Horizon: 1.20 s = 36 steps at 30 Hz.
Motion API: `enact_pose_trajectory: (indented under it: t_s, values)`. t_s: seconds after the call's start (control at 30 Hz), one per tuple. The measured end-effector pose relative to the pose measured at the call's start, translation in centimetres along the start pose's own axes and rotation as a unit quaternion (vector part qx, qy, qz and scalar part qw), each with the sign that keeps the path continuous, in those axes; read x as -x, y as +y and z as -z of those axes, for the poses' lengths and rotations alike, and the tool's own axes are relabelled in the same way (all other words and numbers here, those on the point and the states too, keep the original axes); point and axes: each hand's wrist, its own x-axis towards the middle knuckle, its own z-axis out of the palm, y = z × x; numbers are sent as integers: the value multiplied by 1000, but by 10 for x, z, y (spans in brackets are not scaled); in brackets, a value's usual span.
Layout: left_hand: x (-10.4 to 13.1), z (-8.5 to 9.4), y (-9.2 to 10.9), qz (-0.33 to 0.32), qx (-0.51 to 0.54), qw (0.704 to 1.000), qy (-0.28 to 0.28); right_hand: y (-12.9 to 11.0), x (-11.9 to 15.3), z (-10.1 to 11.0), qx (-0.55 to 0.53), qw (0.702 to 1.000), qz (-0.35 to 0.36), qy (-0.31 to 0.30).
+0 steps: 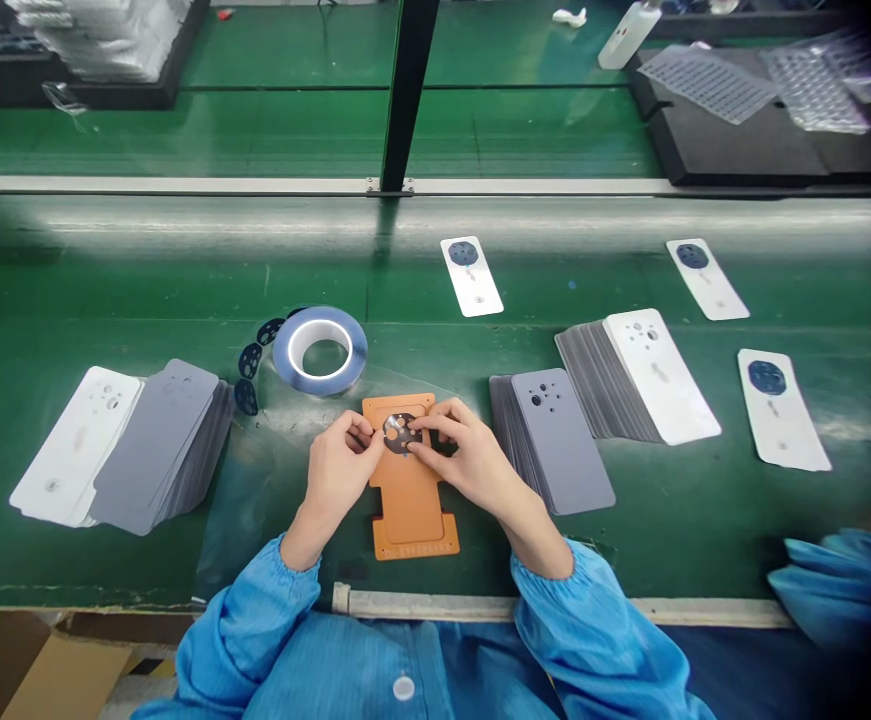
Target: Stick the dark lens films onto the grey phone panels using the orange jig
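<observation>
Two bare hands at bottom centre, both on one dark round film with cut-out holes (pixel 403 433), which lies over the upper end of an orange fixture plate (pixel 412 500). Left hand (pixel 341 460): thumb and index pinched on the film's left edge. Right hand (pixel 472 455): thumb and index tips at its right side, slightly apart; can't tell if they grip it or just press. Left of centre, just above the left hand: blue tape roll (pixel 356 355) lying flat, with a strip of dark films (pixel 249 360) curving around its left side. Lower left: white panels (pixel 79 440) beside a fanned stack of grey panels (pixel 154 440), touching. Right of centre: second grey stack (pixel 566 440), leaning fan-wise, plus a white-topped stack (pixel 660 370) just behind. Three single white panels, each with a dark blue round film, sit apart: upper centre (pixel 484 290), upper right (pixel 720 290), far right (pixel 787 430). All on a green bench (pixel 292 270).
</observation>
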Motion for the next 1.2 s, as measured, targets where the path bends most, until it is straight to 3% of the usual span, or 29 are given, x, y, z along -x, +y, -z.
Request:
enact_pose_trajectory:
  t_s: [0.17, 0.3, 0.4, 0.6, 0.83, 1.2]
  values:
    - [-1, 0, 1, 5, -1, 1000, 1, 8, 8, 3, -117, 993, -29, -3]
    - [-1, -1, 1, 7, -1, 1000, -4, 11, 10, 3, -201, 973, -90, 71]
    - [-1, -1, 1, 5, 0, 1000, -1, 9, 7, -1, -180, 970, -126, 104]
    - [0, -1, 0, -10, -2, 1000, 4, 6, 0, -8, -116, 980, -128, 96]
    - [0, -2, 0, 0, -10, 1000, 8, 6, -3, -7, -151, 971, -173, 70]
    - [-2, -1, -4, -2, 0, 1000, 8, 4, -8, -9, -180, 961, -189, 95]
